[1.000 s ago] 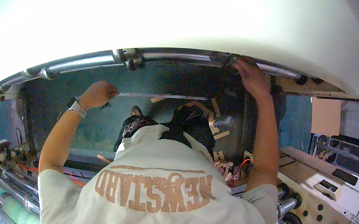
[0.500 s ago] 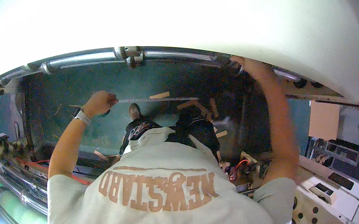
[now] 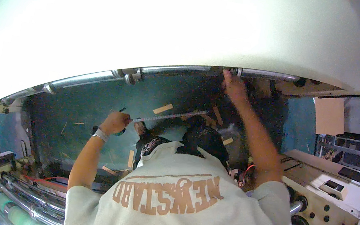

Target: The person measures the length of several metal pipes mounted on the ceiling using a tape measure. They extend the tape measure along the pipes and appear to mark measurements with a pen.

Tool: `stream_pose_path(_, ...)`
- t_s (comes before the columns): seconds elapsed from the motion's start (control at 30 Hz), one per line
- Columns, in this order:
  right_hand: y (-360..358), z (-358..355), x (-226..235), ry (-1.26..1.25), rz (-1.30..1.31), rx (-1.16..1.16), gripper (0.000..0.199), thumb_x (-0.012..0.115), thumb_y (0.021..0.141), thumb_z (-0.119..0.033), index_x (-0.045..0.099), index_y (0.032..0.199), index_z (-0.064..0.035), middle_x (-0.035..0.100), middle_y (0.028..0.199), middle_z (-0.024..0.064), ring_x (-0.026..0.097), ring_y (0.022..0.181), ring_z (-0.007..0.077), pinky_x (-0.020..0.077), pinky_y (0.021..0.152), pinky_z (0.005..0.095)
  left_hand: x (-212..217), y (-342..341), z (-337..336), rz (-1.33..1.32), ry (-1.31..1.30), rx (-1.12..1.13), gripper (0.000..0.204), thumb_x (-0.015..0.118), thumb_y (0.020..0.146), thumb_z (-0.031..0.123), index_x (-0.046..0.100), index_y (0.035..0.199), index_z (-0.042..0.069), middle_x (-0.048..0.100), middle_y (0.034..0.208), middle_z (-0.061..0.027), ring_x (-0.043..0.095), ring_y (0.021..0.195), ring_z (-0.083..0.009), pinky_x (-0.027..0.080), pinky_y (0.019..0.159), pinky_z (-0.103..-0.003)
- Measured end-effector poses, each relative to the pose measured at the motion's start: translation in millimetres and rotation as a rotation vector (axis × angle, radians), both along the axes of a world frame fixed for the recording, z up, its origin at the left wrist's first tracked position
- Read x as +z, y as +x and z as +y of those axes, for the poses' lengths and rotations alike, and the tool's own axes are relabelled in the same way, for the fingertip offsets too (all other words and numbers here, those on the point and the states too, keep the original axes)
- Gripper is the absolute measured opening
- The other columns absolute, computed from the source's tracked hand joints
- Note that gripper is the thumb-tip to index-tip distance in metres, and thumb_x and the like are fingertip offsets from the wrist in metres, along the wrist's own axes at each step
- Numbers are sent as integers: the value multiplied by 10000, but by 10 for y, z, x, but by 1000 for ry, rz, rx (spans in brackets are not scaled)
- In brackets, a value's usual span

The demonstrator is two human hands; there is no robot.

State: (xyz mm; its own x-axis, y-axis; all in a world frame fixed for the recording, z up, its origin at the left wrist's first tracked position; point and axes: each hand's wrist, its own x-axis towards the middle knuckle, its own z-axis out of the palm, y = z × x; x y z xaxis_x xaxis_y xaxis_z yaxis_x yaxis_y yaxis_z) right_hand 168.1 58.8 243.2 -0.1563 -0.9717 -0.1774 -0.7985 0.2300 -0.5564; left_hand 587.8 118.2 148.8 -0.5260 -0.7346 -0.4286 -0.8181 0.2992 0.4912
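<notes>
The long, thin, pale measuring tape with graduated markings (image 3: 170, 116) slants across your view of the dark green floor (image 3: 82, 102); whether its right end touches the floor cannot be told.

At near left, polished metal rollers (image 3: 22, 198) lie beside a pale green cylinder (image 3: 26, 219), apart from your arms. Next, your left hand (image 3: 115, 122), a pale-banded watch (image 3: 100, 134) at its wrist, has its fingers pressed together, pinching the tape's left end; this hold appears to anchor that end, letting the rest extend rightward nearly straight. A dark, slim object (image 3: 122, 109) juts from the hand's far side, its kind unclear. Around the tape's middle and right lie flat tan strips (image 3: 163, 108), apparently loose.

Farther off, a long polished metal shaft (image 3: 172, 70) follows the near edge of the large white panel (image 3: 180, 18). Your right hand (image 3: 235, 87), blurred, reaches a metal collar (image 3: 232, 70) there; whether its fingers grip or merely rest cannot be told. The shaft presumably carries the collar's weight, sparing your hand that load. At far right hangs or stands a flat brown sheet (image 3: 329, 115).
</notes>
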Motion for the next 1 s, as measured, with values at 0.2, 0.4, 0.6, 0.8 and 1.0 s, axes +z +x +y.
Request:
stream_pose_path(0.2, 944, 66, -570, -191, -1220, -468, 501, 323, 856, -529, 422, 636, -90, 451, 539, 32, 397, 411, 122, 306, 386, 250, 126, 386, -43, -103, 114, 86, 203, 468, 786, 235, 595, 767, 77, 579, 724, -171, 548, 663, -364, 429, 567, -450)
stream_pose_path(0.4, 1214, -43, -445, -335, -1539, -780, 445, 344, 860, -508, 399, 663, -113, 406, 552, 9, 359, 412, 115, 267, 356, 252, 155, 841, 138, -102, 237, 175, 217, 462, 794, 247, 610, 833, 94, 600, 755, -139, 568, 678, -334, 444, 587, -420)
stream_pose_path(0.6, 1307, -60, -210, -420, -1573, -917, 382, 328, 865, -511, 435, 857, -144, 324, 549, -32, 274, 425, 85, 217, 376, 221, 78, 1201, 192, -117, 273, 159, 189, 478, 795, 176, 616, 874, 73, 614, 774, -132, 587, 692, -302, 457, 604, -390)
stream_pose_path(0.8, 1242, -142, -397, -605, -1742, -1022, 377, 315, 867, -513, 425, 910, -155, 312, 564, -49, 248, 430, 82, 202, 394, 230, -3, 1207, 131, -241, 72, -202, 186, 479, 804, 157, 606, 795, 21, 609, 703, -117, 594, 663, -206, 448, 597, -343)
stream_pose_path(1.0, 1210, -1, -346, -480, -1747, -854, 359, 302, 883, -480, 433, 822, -152, 348, 587, -34, 258, 437, 97, 215, 403, 229, -231, 1024, 17, -12, 408, 201, 191, 456, 851, 167, 584, 831, 27, 572, 684, -82, 551, 616, -157, 453, 573, -323)
